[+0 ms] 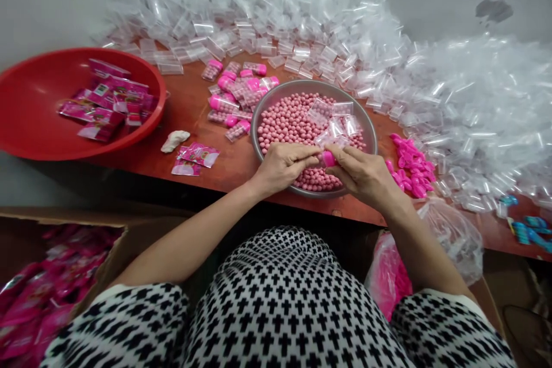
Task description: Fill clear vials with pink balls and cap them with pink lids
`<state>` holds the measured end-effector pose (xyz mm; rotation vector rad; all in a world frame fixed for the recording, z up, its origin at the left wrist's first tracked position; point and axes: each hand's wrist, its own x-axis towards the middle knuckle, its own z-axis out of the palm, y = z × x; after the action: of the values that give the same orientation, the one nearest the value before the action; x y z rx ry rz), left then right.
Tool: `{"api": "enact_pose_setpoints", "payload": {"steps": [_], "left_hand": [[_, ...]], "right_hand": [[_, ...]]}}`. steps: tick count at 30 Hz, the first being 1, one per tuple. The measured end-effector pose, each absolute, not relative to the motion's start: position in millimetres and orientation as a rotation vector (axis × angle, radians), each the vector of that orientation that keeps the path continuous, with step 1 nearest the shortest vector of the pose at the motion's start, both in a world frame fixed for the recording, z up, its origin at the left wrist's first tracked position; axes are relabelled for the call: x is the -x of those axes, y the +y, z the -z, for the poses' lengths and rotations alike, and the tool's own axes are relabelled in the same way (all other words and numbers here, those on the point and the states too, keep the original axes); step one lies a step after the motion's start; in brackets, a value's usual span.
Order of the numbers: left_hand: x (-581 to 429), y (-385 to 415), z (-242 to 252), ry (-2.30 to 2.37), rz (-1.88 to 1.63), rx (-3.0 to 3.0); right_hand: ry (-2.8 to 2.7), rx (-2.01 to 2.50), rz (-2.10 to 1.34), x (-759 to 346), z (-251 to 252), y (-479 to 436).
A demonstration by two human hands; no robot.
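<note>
Over a grey metal bowl (370, 132) of round pink beads or candies (282, 121), both of my hands meet. My left hand (284, 167) is closed around the body of a small clear plastic bottle, which its fingers mostly cover. With thumb and fingers, my right hand (362, 172) grips the bright pink cap (328, 158) at the bottle's end. Several clear tubes (338, 126) lie on top of the beads. Left of the bowl is a heap of filled bottles with pink caps (237, 95). Loose pink caps (411, 167) lie to the bowl's right.
A huge pile of clear tubes (276, 11) covers the table's back and right. At left stands a red basin (26, 144) with pink packets (107, 103). More packets (196, 158) and a whitish lump (175, 141) lie on the red table (207, 178). Below are a box (121, 247) and plastic bag (452, 236).
</note>
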<state>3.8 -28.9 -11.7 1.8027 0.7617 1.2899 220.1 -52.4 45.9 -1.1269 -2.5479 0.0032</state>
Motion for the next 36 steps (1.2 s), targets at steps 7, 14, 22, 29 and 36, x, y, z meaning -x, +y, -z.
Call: {"api": "enact_pose_setpoints", "payload": {"steps": [7,14,22,29,36], "left_hand": [[-2.7,-30.8,14.4,0.77,-1.342,-1.928],[-4.1,-28.5,12.4,0.903,-1.357,-1.725],[-2.4,-21.0,5.3,0.843,-1.37,-1.246],[-1.3,-24.4,4.6,0.763,-1.327,-1.357],[0.1,-22.7,5.3,0.816,-1.323,-1.357]], "right_hand": [[-2.655,1.083,0.379,-213.9,-43.4,-59.6],[-2.549,1.093,0.376,-201.4,-41.7,-46.3],[-1.617,1.123,-0.892,-206.4,-42.0,-48.8],[-1.076,0.981,-1.455,-192.7,-37.3,-41.1],[-1.005,0.961,-1.545,-202.2,-35.1,-51.1]]}}
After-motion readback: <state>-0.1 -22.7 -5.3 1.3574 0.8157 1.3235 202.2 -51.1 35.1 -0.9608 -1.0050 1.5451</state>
